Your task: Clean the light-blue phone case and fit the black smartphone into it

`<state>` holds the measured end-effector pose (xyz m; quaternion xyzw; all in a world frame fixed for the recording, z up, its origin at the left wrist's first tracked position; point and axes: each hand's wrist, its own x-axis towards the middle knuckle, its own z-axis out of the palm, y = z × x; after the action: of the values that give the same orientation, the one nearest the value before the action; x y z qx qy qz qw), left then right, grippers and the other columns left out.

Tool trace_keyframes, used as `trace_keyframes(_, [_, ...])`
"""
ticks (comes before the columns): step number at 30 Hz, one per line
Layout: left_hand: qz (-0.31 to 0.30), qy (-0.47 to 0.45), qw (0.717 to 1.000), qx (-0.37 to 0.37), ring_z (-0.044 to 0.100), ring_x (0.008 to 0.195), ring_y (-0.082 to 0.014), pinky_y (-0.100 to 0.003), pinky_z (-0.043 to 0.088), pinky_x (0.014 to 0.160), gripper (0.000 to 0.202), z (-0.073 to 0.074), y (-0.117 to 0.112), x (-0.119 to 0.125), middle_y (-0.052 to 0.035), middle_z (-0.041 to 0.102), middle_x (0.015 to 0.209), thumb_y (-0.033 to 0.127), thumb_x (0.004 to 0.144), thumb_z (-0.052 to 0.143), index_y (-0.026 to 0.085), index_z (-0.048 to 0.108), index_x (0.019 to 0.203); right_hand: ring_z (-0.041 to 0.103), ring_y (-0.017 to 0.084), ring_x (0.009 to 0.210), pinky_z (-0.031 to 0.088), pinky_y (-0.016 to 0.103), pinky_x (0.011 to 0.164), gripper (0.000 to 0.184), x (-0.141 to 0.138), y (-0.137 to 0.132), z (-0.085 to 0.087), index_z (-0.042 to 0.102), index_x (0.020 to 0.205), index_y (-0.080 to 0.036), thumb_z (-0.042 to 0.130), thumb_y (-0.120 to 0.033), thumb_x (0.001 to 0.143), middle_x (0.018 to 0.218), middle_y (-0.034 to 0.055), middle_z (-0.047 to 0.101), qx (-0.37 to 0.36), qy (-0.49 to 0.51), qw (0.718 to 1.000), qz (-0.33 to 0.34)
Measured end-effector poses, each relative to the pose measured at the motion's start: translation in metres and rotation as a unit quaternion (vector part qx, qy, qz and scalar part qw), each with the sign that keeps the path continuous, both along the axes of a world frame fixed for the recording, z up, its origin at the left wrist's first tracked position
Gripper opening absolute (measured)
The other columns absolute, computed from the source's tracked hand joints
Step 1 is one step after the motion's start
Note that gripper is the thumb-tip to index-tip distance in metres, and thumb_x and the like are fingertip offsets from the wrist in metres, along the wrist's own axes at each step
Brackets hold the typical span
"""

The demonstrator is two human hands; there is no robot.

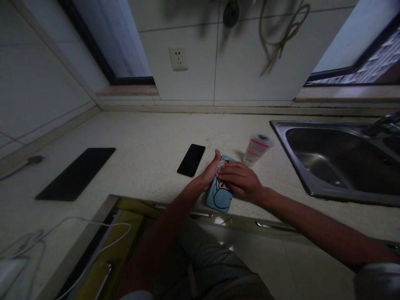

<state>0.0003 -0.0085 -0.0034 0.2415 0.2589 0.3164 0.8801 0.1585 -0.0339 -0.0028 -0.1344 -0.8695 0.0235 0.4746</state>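
A light-blue phone case (220, 199) with a cartoon print is held at the front edge of the counter. My left hand (210, 173) grips its left side, thumb up along the edge. My right hand (242, 180) lies over the upper part of the case, its fingers closed on a small white wipe (220, 164) pressed against the printed surface. The fingers hide part of the print. Just left of my hands, a black phone (191, 160) lies flat. Behind my right hand stands a clear plastic cup (256, 149) with pink lettering.
A steel sink (306, 187) with a faucet (384, 123) is set into the counter (150, 146) at right. On the left lie a dark flat panel (76, 174) and a white cable (106, 225). A wall socket (178, 58) and a hanging cord (281, 41) are at the back.
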Motion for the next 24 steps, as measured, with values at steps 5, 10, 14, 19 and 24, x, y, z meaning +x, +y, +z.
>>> trace_keyframes(5, [0.020, 0.013, 0.999, 0.032, 0.040, 0.041, -0.0071, -0.021, 0.024, 0.039, 0.072, -0.004, 0.003, -0.002, -0.0006, 0.050, 0.051, 0.081, 0.086, 0.045, 0.016, 0.054, 0.059, 0.070, 0.023, 0.110, 0.059, 0.045, 0.093, 0.032, -0.004, -0.004, 0.001, 0.069, 0.123, -0.019, 0.056, -0.014, 0.094, 0.106, 0.0110, 0.079, 0.000, -0.030, 0.997, 0.069])
trace_keyframes(10, [0.041, 0.037, 0.998, 0.011, 0.060, 0.054, -0.0153, -0.025, 0.041, 0.049, 0.079, -0.004, 0.008, -0.004, -0.0083, 0.066, 0.062, 0.082, 0.089, 0.038, 0.011, 0.071, 0.080, 0.069, 0.023, 0.111, 0.059, 0.042, 0.091, 0.028, -0.003, -0.004, -0.001, 0.069, 0.120, -0.018, 0.056, -0.016, 0.095, 0.106, 0.0114, 0.079, -0.009, -0.053, 0.994, 0.097])
trace_keyframes(14, [0.050, 0.054, 0.997, -0.012, 0.070, 0.070, -0.0219, -0.029, 0.051, 0.059, 0.086, 0.002, 0.009, -0.005, -0.0153, 0.074, 0.078, 0.083, 0.089, 0.036, 0.007, 0.075, 0.099, 0.070, 0.023, 0.109, 0.059, 0.041, 0.090, 0.026, -0.002, -0.004, -0.002, 0.070, 0.117, -0.018, 0.054, -0.017, 0.096, 0.105, 0.0110, 0.078, -0.012, -0.059, 0.993, 0.104])
trace_keyframes(19, [0.051, 0.037, 0.998, -0.025, 0.071, 0.073, -0.0231, -0.032, 0.055, 0.066, 0.082, 0.007, 0.008, -0.005, -0.0151, 0.074, 0.079, 0.081, 0.089, 0.039, 0.007, 0.074, 0.099, 0.071, 0.023, 0.104, 0.060, 0.040, 0.088, 0.025, -0.004, -0.004, 0.000, 0.070, 0.113, -0.017, 0.053, -0.014, 0.095, 0.101, 0.0112, 0.079, -0.004, -0.055, 0.995, 0.089])
trace_keyframes(24, [0.053, 0.017, 0.998, -0.024, 0.067, 0.064, -0.0194, -0.029, 0.051, 0.059, 0.077, 0.003, 0.009, -0.002, -0.0112, 0.071, 0.073, 0.079, 0.091, 0.040, 0.009, 0.072, 0.094, 0.073, 0.023, 0.097, 0.060, 0.042, 0.084, 0.026, -0.003, -0.003, 0.000, 0.070, 0.113, -0.020, 0.054, -0.014, 0.093, 0.099, 0.0089, 0.079, 0.002, -0.043, 0.998, 0.049])
